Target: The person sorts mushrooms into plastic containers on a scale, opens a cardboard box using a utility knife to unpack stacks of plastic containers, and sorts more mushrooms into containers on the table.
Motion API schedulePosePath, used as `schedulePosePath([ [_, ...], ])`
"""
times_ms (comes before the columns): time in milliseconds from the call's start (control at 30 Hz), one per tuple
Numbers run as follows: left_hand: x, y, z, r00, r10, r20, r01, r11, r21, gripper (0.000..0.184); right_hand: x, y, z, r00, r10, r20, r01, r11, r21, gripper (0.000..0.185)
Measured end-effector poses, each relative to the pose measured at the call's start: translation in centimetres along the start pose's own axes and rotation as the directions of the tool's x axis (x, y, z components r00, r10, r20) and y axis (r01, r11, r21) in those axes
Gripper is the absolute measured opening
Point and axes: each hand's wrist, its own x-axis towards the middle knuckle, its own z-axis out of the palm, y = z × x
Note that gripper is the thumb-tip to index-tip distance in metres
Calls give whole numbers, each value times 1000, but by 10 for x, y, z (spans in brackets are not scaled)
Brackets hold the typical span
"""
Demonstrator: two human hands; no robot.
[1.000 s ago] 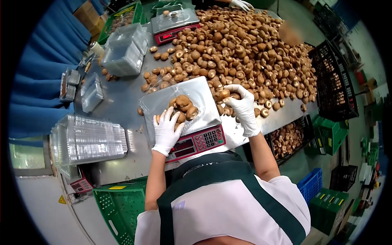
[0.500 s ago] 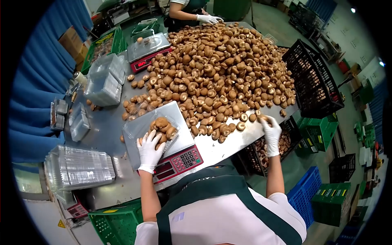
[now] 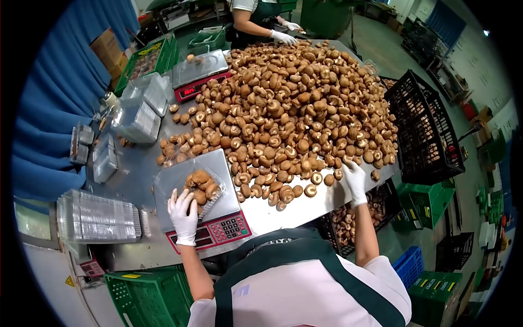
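Note:
My left hand (image 3: 184, 216), in a white glove, rests at the near-left side of a clear plastic tray (image 3: 213, 197), its fingers apart. Several brown mushrooms (image 3: 199, 183) lie heaped in that tray. Beneath it is the steel plate of a red digital scale (image 3: 222, 229). My right hand (image 3: 356, 184), also gloved, reaches to the near-right edge of a large mushroom pile (image 3: 305, 103). Its fingers are stretched out with the tips among the mushrooms, next to a single mushroom (image 3: 339, 174). I see nothing held in it, though the fingertips are partly hidden.
Stacked clear trays (image 3: 101, 217) stand at the left, with more trays (image 3: 139, 117) behind. A second scale (image 3: 201, 71) sits at the back left. Across the table, a co-worker's gloved hand (image 3: 283, 37) touches the pile. Black crates (image 3: 419, 125) stand at the right.
The view has shifted, so the table appears lower. My left hand has drawn back from the mushrooms to the tray's side. My right hand has moved slightly farther into the pile's edge.

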Motion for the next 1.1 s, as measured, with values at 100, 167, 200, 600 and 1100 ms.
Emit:
schedulePosePath([
  [100,-2,12,3,993,-82,-90,84,996,16,16,29,-46,52,985,-96,142,90,995,45,33],
  [167,-4,17,4,976,-154,-152,160,987,23,16,49,-77,85,933,-259,251,261,965,27,33],
  [200,-3,25,3,973,-150,-172,159,987,36,16,60,-90,101,914,-312,259,320,947,10,33],
  [600,2,71,6,968,-185,-168,193,981,34,16,123,-155,210,970,-183,160,232,896,-380,49],
  [1100,47,182,141,620,-216,754,738,-164,-654,45,71,-112,111,791,-219,571,135,973,187,65],
])
